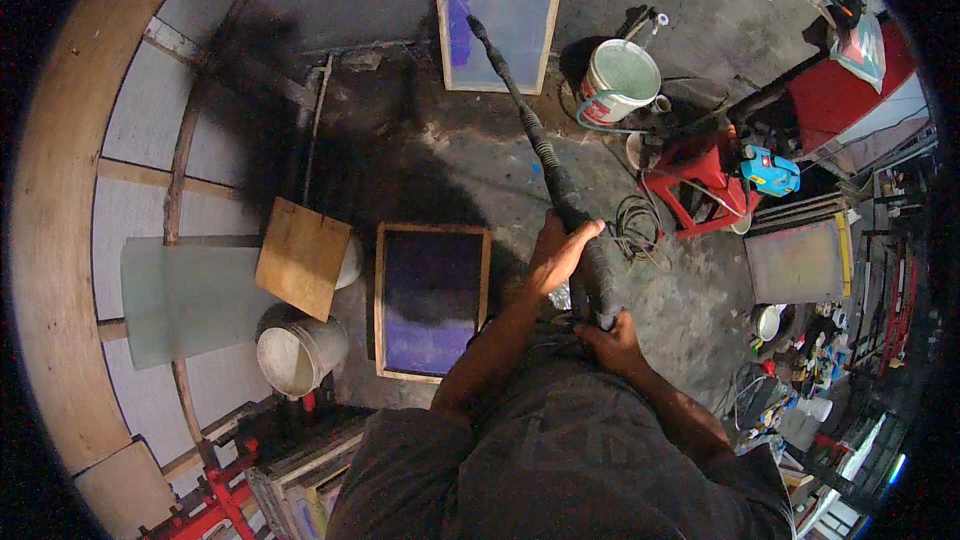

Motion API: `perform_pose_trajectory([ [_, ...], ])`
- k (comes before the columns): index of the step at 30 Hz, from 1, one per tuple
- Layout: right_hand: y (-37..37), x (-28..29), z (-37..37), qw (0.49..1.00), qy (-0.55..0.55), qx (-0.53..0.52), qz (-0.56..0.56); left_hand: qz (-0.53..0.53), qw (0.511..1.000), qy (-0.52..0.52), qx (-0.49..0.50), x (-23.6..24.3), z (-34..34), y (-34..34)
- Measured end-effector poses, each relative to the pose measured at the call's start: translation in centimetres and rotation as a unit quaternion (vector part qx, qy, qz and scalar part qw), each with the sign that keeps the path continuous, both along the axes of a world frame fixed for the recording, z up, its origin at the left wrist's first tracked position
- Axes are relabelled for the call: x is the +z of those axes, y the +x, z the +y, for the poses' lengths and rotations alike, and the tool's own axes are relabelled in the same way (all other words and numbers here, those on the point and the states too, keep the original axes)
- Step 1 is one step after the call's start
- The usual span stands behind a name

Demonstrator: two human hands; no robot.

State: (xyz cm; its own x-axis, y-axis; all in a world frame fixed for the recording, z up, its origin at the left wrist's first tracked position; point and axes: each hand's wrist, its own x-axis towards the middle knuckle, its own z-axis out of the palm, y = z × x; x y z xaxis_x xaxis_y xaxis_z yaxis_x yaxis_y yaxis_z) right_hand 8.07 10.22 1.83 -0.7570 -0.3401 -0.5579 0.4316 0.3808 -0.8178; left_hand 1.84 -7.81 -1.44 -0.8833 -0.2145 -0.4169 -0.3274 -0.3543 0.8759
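Observation:
A long black pressure washer spray lance (541, 145) runs diagonally away from my body. My left hand (562, 258) is wrapped round its barrel from the left side. Nearer my waist, my right hand (612, 343) grips the rear end, its fingers partly hidden. The nozzle points at a wood-framed printing screen (510, 30) that leans upright against the far wall. Most of its mesh looks pale grey, with a purple patch along the left side by the nozzle. A faint streak of spray shows at the tip.
Another wood-framed screen (432, 340) with dark purple mesh stands left of me. Beside it are a wooden board (303, 258) and a white bucket (300, 358). Right: a water-filled bucket (622, 73), a coiled hose (640, 230), and a blue pressure washer (772, 172) on a red stool (690, 180).

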Motion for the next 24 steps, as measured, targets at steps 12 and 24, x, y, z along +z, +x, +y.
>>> perform_pose_trajectory([
  [12,-0.3,-0.5,0.7,0.999,0.011,0.042,-0.033,-0.029,1.000,-0.011,-0.002,0.7,0.0,0.1],
  [24,0.3,-2.8,1.2,0.999,0.010,0.014,0.051,0.002,1.000,-0.024,-0.005,-0.5,0.4,-0.4],
])
